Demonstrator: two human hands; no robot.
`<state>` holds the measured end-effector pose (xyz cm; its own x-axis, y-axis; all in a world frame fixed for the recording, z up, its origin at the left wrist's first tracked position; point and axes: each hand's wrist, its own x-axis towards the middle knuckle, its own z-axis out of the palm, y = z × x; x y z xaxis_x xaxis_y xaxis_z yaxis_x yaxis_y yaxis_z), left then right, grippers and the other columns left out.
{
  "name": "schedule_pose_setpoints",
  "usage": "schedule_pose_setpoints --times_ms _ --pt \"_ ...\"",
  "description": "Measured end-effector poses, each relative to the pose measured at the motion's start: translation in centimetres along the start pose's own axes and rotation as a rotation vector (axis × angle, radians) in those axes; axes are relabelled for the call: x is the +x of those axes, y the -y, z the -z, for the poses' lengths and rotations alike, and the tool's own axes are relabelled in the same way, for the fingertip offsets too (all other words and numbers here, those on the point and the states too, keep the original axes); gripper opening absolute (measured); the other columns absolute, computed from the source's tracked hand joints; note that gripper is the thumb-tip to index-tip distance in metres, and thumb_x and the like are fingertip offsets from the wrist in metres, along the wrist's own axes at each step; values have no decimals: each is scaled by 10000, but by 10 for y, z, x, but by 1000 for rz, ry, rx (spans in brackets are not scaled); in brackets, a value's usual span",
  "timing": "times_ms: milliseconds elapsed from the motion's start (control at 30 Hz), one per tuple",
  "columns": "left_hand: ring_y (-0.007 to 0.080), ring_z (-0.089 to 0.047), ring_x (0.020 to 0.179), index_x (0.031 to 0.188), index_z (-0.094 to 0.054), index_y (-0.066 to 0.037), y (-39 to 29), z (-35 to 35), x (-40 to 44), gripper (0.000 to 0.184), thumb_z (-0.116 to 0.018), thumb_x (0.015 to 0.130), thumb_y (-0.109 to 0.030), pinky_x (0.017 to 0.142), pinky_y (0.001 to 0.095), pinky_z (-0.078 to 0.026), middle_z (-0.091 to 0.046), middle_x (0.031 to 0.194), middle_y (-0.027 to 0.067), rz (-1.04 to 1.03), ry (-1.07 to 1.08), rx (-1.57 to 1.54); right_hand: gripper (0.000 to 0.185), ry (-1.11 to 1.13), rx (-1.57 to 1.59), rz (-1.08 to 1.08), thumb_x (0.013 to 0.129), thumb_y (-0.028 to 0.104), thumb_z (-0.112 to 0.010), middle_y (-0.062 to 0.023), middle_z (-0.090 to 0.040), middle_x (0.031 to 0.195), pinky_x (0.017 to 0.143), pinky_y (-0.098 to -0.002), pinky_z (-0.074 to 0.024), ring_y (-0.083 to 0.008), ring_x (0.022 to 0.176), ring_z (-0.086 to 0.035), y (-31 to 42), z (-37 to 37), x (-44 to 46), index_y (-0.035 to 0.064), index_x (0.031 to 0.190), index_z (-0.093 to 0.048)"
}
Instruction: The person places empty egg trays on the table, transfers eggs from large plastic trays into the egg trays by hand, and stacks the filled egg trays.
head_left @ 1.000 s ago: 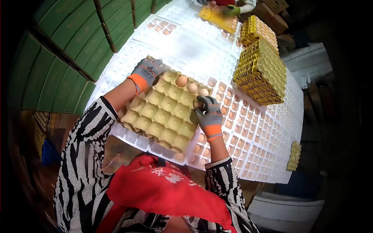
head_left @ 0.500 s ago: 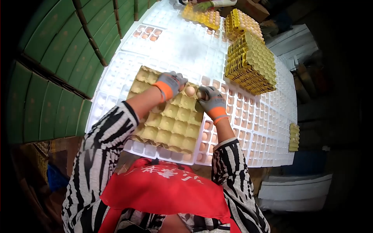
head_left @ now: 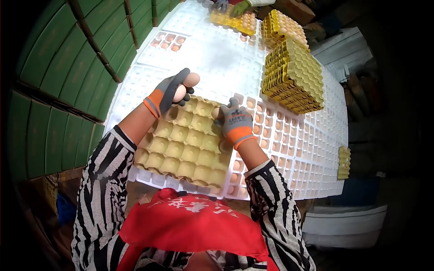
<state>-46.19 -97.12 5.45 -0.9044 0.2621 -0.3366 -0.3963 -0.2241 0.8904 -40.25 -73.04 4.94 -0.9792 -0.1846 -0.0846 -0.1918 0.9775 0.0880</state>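
Two eggs [head_left: 191, 80] are held in my left hand [head_left: 171, 92], in a grey glove with an orange cuff, just above the far left part of the yellowish egg tray [head_left: 185, 149]. My right hand [head_left: 237, 118], gloved alike, has its fingers closed round an egg [head_left: 217, 113] at the tray's far right corner. Most of the tray's cups that show hold nothing. The tray lies on white plastic trays [head_left: 156, 178]. To the right, white cells hold many eggs [head_left: 236, 165].
Stacked yellow trays [head_left: 294, 77] stand at the back right, with an egg-filled stack [head_left: 282, 27] behind. A co-worker's gloved hand [head_left: 239, 8] is at a yellow tray [head_left: 226, 19]. Green boxes [head_left: 54, 54] line the left. A small tray piece [head_left: 344, 162] lies far right.
My left hand has moved left from the far edge of the tray and lifted two eggs. My right hand has shifted slightly left, by an egg. A second co-worker's hand now shows at the far tray.
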Motion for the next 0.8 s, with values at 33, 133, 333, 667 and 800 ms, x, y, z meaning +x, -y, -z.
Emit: schedule_pose_setpoints --times_ms 33,133,333,667,800 --pt "119 -564 647 1056 -640 -19 -6 -6 0 491 -577 993 -501 554 276 -471 -618 827 56 37 -8 68 361 -14 153 0 804 340 -770 -89 -592 1165 813 -418 -549 -305 1023 -639 -4 5 -2 144 1093 -679" --pt "108 -560 652 1130 -665 -40 10 -3 23 448 -601 982 -458 560 264 -469 -635 852 41 -31 74 258 378 -199 789 83 832 306 -767 -92 -664 1093 789 -370 -555 -249 990 -659 -45 -6 0 115 1151 -702" --pt "85 -604 699 1240 -659 -93 22 -29 111 459 -766 798 -152 556 244 -513 -691 1009 31 -108 128 519 485 -124 1380 -544 839 320 -781 -48 -659 985 575 -278 -532 -112 707 -622 -148 -61 48 75 1241 -663" --pt "306 -611 1161 1322 -613 -181 72 -102 239 507 -697 873 -401 988 403 -493 -572 1292 107 -230 19 1528 466 -193 719 -476 919 382 -586 -177 -566 1359 1049 -434 -453 -338 1252 -560 -148 -116 133 139 1316 -610" --pt "315 -577 1196 1297 -625 -169 106 -74 258 368 -588 944 -264 1032 423 -453 -575 1337 111 -334 -5 1414 434 -289 564 -388 973 306 -525 -186 -507 1440 1080 -439 -427 -353 1296 -524 -171 -142 137 90 1343 -595"
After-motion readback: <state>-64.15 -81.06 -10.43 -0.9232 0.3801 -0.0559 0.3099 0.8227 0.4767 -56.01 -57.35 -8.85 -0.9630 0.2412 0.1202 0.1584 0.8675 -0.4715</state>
